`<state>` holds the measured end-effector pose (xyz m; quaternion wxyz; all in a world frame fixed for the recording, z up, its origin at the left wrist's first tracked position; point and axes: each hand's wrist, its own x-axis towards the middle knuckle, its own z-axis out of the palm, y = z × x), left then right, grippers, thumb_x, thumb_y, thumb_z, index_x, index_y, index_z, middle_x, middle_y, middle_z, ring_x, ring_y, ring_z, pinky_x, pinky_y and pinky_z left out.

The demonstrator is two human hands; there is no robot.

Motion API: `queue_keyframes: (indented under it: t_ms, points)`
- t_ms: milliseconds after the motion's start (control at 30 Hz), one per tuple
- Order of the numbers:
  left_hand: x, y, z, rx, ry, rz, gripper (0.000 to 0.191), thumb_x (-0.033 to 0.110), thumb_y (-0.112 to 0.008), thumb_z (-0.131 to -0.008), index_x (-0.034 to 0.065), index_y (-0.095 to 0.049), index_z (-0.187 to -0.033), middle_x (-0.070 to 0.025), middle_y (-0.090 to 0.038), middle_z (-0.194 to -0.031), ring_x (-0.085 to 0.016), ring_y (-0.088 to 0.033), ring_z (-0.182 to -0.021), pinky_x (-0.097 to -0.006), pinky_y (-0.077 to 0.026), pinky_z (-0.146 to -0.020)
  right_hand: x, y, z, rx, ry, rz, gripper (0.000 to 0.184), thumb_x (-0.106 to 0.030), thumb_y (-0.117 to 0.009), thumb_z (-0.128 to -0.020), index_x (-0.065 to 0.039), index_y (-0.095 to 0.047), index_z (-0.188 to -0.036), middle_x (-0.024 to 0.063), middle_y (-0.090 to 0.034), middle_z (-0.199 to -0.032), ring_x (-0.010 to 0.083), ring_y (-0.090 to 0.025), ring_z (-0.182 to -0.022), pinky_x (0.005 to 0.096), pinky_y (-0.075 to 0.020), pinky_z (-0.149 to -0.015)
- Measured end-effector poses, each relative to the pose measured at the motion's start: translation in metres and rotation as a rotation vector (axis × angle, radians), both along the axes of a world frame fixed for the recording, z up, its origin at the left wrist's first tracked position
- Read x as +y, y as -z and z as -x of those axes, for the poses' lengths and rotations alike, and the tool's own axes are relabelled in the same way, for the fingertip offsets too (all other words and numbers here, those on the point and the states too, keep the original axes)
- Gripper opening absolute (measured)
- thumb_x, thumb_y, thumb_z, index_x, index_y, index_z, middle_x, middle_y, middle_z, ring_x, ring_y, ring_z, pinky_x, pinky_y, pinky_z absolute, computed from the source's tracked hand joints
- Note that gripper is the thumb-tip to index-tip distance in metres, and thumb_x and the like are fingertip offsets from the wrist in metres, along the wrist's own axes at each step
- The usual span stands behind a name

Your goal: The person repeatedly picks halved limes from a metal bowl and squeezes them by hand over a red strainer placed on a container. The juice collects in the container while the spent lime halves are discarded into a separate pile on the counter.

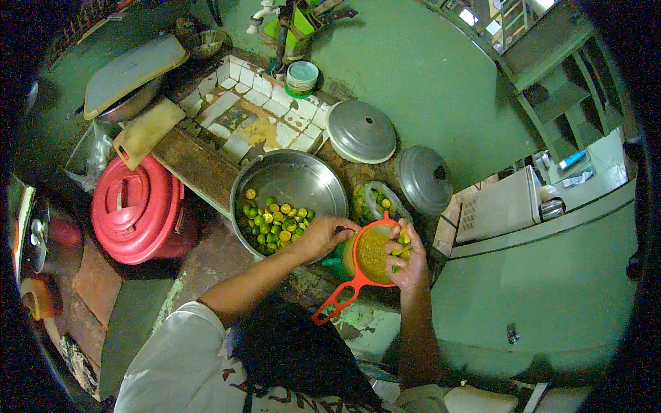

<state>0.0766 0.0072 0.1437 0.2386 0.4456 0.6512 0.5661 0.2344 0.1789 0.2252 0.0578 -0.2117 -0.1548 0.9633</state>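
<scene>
My right hand (410, 260), over the right side of an orange plastic strainer (361, 281), is closed around several squeezed green-yellow citrus halves (403, 248). Yellow pulp and seeds (373, 253) fill the strainer, which rests over a container with a green handle (331, 262). My left hand (330, 235) is at the strainer's left edge with thumb and fingers pinched together; whether something is between them cannot be told. Left of it, a wide steel basin (315, 180) holds many cut small green citrus fruits (273, 222). Behind the strainer lies a clear plastic bag (373, 193) of green citrus.
A red lidded bucket (129, 206) stands at the left, below a cutting board (150, 129). Behind the basin is a tiled sink (253, 98) with stacked tubs (302, 77) at its rim. Two round metal lids (361, 129) (424, 178) are behind the bag, near the green wall.
</scene>
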Motion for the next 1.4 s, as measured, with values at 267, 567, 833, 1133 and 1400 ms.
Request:
queue_keyframes:
  t_ms: [267, 567, 833, 1133, 1400]
  points:
    - [0.021, 0.014, 0.024, 0.038, 0.083, -0.071, 0.014, 0.015, -0.070, -0.089, 0.0070, -0.076, -0.100, -0.0119, -0.075, -0.093, -0.022, -0.072, -0.082, -0.0355, -0.055, -0.076, 0.007, 0.012, -0.005, 0.058, -0.029, 0.026, 0.025, -0.034, -0.053, -0.103, -0.013, -0.060, -0.115, 0.0013, -0.059, -0.090, 0.0100, -0.046, -0.062, 0.0230, -0.0409, -0.045]
    - [0.030, 0.013, 0.042, -0.060, 0.150, 0.012, 0.018, 0.014, -0.077, -0.077, 0.0050, -0.075, -0.093, -0.0087, -0.074, -0.085, -0.018, -0.069, -0.076, -0.0334, -0.054, -0.074, 0.001, 0.008, -0.002, -0.125, 0.039, -0.130, 0.022, -0.028, -0.057, -0.101, -0.014, -0.064, -0.116, 0.0023, -0.068, -0.104, 0.0161, -0.065, -0.079, 0.0217, -0.0479, -0.049]
    - [-0.009, 0.069, 0.107, 0.918, -0.268, 0.394, 0.036, 0.023, -0.081, -0.072, 0.0113, -0.073, -0.105, -0.0170, -0.072, -0.104, -0.036, -0.070, -0.094, -0.0443, -0.055, -0.085, 0.002, 0.012, -0.004, -0.001, 0.005, -0.104, 0.027, -0.031, -0.054, -0.101, -0.013, -0.065, -0.117, 0.0053, -0.066, -0.109, 0.0170, -0.064, -0.090, 0.0251, -0.0524, -0.055]
    - [0.037, 0.141, 0.091, 0.926, -0.136, 0.741, 0.032, 0.019, -0.070, -0.079, 0.0131, -0.072, -0.110, -0.0124, -0.071, -0.111, -0.034, -0.068, -0.104, -0.0493, -0.053, -0.091, 0.005, 0.016, 0.004, -0.010, -0.056, 0.053, 0.024, -0.034, -0.054, -0.102, -0.014, -0.063, -0.113, 0.0003, -0.059, -0.092, 0.0120, -0.054, -0.070, 0.0238, -0.0428, -0.042]
    - [0.022, 0.133, 0.108, 0.615, -0.143, 0.775, 0.036, 0.019, -0.075, -0.078, 0.0079, -0.068, -0.111, -0.0120, -0.072, -0.106, -0.033, -0.070, -0.094, -0.0424, -0.056, -0.082, 0.008, 0.000, 0.003, -0.161, -0.003, -0.180, 0.021, -0.031, -0.056, -0.101, -0.014, -0.061, -0.112, -0.0019, -0.052, -0.085, 0.0095, -0.047, -0.064, 0.0197, -0.0362, -0.042]
